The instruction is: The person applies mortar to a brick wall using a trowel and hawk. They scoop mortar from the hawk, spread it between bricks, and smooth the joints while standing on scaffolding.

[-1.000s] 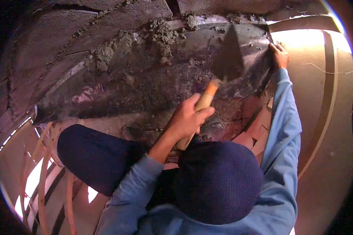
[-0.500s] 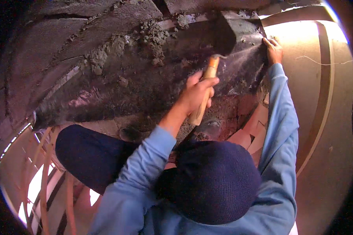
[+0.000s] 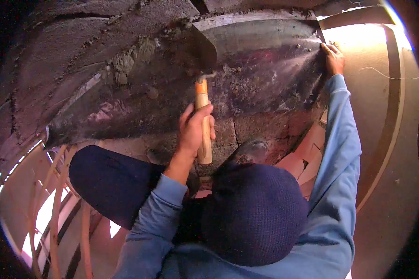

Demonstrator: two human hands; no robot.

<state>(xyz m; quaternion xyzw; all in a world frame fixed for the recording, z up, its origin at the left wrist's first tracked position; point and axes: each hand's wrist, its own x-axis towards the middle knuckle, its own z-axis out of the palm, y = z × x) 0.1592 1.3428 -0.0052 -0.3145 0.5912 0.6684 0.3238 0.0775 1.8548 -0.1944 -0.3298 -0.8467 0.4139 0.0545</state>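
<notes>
My left hand (image 3: 194,132) is closed around the wooden handle of a trowel (image 3: 202,104). Its dark blade (image 3: 206,50) points up and lies on a dark, wet metal sheet (image 3: 270,69). Lumps of grey mortar (image 3: 128,63) sit on the sheet to the left of the blade. With the arm stretched out in a blue sleeve, my right hand (image 3: 333,58) grips the sheet's upper right edge. My dark knitted cap (image 3: 253,211) fills the lower middle of the view.
Rough stone blocks (image 3: 251,128) lie under the sheet's near edge, with a dark shoe (image 3: 252,151) on them. My bent knee in dark blue trousers (image 3: 109,181) is at the lower left. Bamboo poles (image 3: 56,209) run below it. A tan wall (image 3: 386,139) stands on the right.
My left hand has carried the trowel from the sheet's right side leftward and up to its middle. The right hand has stayed on the sheet's edge.
</notes>
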